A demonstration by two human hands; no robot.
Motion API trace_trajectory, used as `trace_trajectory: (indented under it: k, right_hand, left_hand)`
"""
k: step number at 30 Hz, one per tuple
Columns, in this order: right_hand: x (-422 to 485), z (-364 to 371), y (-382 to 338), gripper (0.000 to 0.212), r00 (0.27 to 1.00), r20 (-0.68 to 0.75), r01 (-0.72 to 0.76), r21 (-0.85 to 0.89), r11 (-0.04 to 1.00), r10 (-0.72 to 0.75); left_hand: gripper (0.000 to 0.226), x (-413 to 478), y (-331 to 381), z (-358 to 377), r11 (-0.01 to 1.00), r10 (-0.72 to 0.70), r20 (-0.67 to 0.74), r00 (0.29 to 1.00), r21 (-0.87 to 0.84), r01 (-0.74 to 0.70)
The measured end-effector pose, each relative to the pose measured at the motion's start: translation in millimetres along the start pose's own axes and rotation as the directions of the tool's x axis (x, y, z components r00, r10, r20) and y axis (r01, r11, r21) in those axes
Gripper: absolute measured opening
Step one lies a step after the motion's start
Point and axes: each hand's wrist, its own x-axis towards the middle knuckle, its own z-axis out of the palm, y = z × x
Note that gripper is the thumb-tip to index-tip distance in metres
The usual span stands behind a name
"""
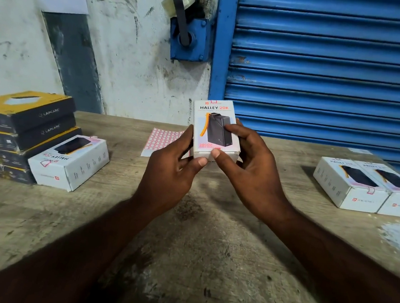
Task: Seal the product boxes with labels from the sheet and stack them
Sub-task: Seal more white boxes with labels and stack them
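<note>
Left hand (173,166) and right hand (248,165) both grasp one white HALLEY 20K box (214,130), fingers curled round its sides, thumbs at its lower edge. Box upright, front face to camera, held above wooden table (205,248). Label sheet (163,139) flat behind hands. Third HALLEY box (70,161) left, just beside LAPCARE box stack (25,121). Pair of HALLEY boxes (350,186) right, side by side, touching.

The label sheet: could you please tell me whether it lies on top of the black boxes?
No, the label sheet lies flat on the table, behind the left hand, apart from the black boxes.
</note>
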Motion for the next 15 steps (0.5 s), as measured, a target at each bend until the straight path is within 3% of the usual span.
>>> trace_trajectory:
  k: [8,15]
  right_hand:
    - [0,3,-5,0.047,0.994,-0.011,-0.104,0.205,0.973,0.108]
    - [2,4,-12,0.076,0.962,-0.063,-0.215,0.42,0.882,0.265]
  left_hand:
    - [0.065,1,-3,1,0.997,0.048,-0.031,0.998,0.07,-0.046]
    - [0.062,-1,-6,4,0.982,0.12,-0.005,0.993,0.149,-0.118]
